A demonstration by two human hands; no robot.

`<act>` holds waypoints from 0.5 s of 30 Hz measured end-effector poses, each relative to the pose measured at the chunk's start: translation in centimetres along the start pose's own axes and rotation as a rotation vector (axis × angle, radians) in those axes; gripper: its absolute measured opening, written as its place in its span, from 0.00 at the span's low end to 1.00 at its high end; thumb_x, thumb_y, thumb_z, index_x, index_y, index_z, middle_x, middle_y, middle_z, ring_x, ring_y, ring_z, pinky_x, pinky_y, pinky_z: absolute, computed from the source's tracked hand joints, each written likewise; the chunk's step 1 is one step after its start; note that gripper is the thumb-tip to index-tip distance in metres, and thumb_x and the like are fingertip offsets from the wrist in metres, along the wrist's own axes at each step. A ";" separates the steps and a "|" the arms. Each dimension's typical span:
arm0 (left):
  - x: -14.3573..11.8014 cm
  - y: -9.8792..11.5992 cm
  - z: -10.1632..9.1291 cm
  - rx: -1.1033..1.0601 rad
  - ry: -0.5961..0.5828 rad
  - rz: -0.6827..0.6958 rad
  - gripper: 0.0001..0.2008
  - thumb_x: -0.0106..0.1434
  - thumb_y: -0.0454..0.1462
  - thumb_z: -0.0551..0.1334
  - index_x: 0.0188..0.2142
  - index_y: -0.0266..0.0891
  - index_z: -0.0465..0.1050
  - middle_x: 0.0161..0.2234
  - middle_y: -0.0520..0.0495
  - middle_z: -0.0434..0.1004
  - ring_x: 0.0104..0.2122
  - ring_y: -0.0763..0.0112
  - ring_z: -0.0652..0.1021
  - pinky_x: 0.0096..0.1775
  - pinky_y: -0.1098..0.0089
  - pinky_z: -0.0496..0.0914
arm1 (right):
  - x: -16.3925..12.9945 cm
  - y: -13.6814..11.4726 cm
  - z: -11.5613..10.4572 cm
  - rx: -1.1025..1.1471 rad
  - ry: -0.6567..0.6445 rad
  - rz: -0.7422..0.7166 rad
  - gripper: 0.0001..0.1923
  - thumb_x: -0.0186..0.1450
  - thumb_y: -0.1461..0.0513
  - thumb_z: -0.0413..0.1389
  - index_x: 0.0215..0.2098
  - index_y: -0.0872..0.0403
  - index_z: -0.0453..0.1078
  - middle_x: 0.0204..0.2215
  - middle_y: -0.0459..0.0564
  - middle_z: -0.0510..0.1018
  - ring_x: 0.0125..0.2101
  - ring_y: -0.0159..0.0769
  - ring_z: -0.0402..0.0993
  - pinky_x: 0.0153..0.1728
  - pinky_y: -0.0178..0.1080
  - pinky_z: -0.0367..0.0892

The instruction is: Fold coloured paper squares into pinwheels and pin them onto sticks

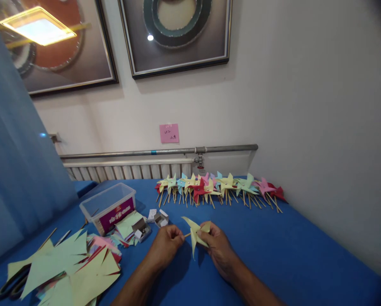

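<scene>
Currently a yellow paper pinwheel (195, 233) is held between both hands, low over the near middle of the tabletop (273, 250). Left hand (165, 243): fingers pinched together on the end of a thin wooden stick (187, 234) at the pinwheel's left side. Right hand (217, 245): fingers closed on the folded paper from the right. One blade points up-left, one hangs down.

Risk, as judged: the thin paper could tear at its centre, or the folds spring loose, if the stick is pushed at an angle or the right-hand pinch slackens. Whether a pin is at the centre cannot be seen.

Nearby, toward the left: small open boxes (158, 219), a stack of coloured paper squares (128, 227), a clear plastic tub (109, 206) with a purple label. At the near left corner: a heap of cut pale green and yellow sheets (66, 267), with scissors (12, 284) partly under it. Along the far edge: a row of finished pinwheels (218, 189) in yellow, blue, red and pink.

Surface: blue cloth cover. Room: white wall, radiator (126, 170) with a pipe above it, pink note (169, 133), two framed pictures, blue curtain (15, 161) at left.
</scene>
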State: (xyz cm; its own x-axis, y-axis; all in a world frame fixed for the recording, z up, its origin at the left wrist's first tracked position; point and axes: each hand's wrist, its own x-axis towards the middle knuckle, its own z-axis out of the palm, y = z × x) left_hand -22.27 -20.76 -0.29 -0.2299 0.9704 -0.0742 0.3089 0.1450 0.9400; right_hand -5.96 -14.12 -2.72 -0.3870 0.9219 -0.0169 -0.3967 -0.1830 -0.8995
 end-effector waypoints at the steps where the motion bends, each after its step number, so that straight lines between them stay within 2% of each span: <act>1: 0.0 0.0 0.0 0.001 0.000 0.004 0.09 0.60 0.33 0.62 0.24 0.41 0.65 0.18 0.59 0.58 0.20 0.77 0.58 0.25 0.73 0.51 | 0.0 0.0 0.0 0.001 0.001 -0.002 0.18 0.48 0.56 0.73 0.26 0.52 0.70 0.20 0.39 0.70 0.24 0.29 0.65 0.28 0.33 0.64; 7: 0.0 0.2 0.0 0.044 0.025 -0.011 0.11 0.59 0.37 0.65 0.23 0.41 0.65 0.18 0.58 0.59 0.20 0.76 0.59 0.26 0.73 0.52 | 0.1 0.1 -0.1 -0.014 0.003 -0.017 0.17 0.47 0.55 0.72 0.26 0.52 0.70 0.21 0.39 0.70 0.24 0.31 0.66 0.28 0.35 0.64; 15: 0.1 -0.3 -0.1 0.027 0.022 0.018 0.10 0.58 0.36 0.65 0.23 0.42 0.66 0.18 0.57 0.61 0.20 0.75 0.60 0.26 0.72 0.54 | 0.3 0.6 -0.3 -0.039 0.004 -0.026 0.17 0.49 0.55 0.71 0.26 0.51 0.69 0.21 0.39 0.69 0.23 0.31 0.66 0.27 0.34 0.63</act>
State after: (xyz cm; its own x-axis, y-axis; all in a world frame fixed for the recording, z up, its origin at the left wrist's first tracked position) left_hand -22.45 -20.68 -0.56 -0.2440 0.9685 -0.0502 0.3379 0.1334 0.9317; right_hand -6.07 -13.81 -3.37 -0.3740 0.9274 0.0048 -0.3739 -0.1461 -0.9159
